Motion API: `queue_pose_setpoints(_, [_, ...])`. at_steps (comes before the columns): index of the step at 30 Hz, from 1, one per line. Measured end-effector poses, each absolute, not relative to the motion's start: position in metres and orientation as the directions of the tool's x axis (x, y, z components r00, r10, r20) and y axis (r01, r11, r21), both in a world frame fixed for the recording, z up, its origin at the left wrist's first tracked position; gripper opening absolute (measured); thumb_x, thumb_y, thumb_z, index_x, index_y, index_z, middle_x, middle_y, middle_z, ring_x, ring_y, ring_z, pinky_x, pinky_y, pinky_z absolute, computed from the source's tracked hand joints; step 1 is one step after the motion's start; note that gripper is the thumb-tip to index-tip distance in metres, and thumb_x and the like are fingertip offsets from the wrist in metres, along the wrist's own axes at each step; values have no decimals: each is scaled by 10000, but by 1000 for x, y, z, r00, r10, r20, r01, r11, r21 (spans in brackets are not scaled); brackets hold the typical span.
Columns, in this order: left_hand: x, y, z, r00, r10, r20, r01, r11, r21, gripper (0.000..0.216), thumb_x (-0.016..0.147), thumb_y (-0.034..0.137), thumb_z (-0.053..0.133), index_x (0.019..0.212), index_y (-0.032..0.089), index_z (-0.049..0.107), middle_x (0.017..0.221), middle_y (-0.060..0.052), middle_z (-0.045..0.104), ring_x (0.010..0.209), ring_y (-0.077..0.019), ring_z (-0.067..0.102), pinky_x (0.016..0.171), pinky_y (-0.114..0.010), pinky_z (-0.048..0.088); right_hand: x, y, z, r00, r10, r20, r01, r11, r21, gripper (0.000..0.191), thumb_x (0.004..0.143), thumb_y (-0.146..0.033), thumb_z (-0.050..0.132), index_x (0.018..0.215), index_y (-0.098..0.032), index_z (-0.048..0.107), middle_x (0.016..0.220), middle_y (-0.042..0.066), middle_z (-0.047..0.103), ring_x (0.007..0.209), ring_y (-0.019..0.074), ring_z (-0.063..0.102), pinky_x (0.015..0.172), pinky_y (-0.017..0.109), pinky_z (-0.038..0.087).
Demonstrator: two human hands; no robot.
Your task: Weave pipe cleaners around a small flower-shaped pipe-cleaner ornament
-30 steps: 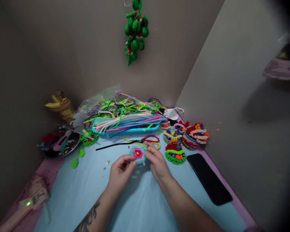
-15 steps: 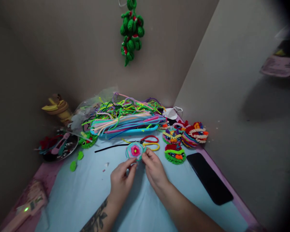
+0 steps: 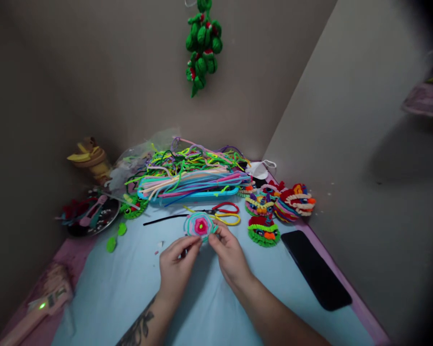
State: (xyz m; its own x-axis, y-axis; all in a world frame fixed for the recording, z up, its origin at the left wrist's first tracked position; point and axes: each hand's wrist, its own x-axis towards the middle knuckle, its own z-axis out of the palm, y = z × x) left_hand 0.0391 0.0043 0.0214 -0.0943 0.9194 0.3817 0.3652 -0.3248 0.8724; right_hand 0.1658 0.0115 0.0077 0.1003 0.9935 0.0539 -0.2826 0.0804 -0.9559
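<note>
A round pipe-cleaner flower (image 3: pixel 201 226) with a yellow centre, pink rings and a turquoise outer ring is held above the table between my two hands. My left hand (image 3: pixel 178 254) pinches its lower edge between thumb and fingers. On the other side, my right hand (image 3: pixel 228 247) grips its lower right rim. Scissors (image 3: pixel 228 214) with one red and one yellow handle loop lie just behind the flower. A black pipe cleaner (image 3: pixel 166 219) stretches out to the left of them.
Behind stands a blue tray (image 3: pixel 202 194) heaped with pipe cleaners (image 3: pixel 195 180). Several colourful bird-like figures (image 3: pixel 264 231) sit at right, near a black phone (image 3: pixel 315 270). At left are a metal dish (image 3: pixel 110 218), green leaf pieces (image 3: pixel 111 244) and a pink glue gun (image 3: pixel 45 307) with a lit green light.
My left hand has moved slightly left, and its fingers now pinch closer against the flower. The flower tilts a little more. The whole view has shifted slightly.
</note>
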Motion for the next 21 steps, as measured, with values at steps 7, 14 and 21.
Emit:
queue_pose_setpoints(7, [35,6,18,-270,950,157,284,-78,956,206,697,338,707,825,180,738,721,-30,722,601,-140,621,577,-222,490,172,6,9,343,906,248,154,207,-966,132,789,-313,628,865,-205,621,1043,65,526,992,203,535,800,322,468])
queue_pose_setpoints(14, [34,6,18,-311,946,93,245,-15,969,257,692,366,704,857,172,737,724,-33,720,627,-140,615,592,-220,488,176,-2,20,242,707,665,580,444,-683,153,806,-149,615,915,-241,667,843,30,539,812,165,540,743,320,472])
queue_pose_setpoints(21, [37,5,23,-327,944,48,172,9,985,252,680,352,705,846,164,733,741,-41,725,626,-139,624,591,-219,506,173,-2,16,26,726,687,646,512,-565,341,818,-99,583,1117,-257,632,958,61,631,888,196,532,778,368,490])
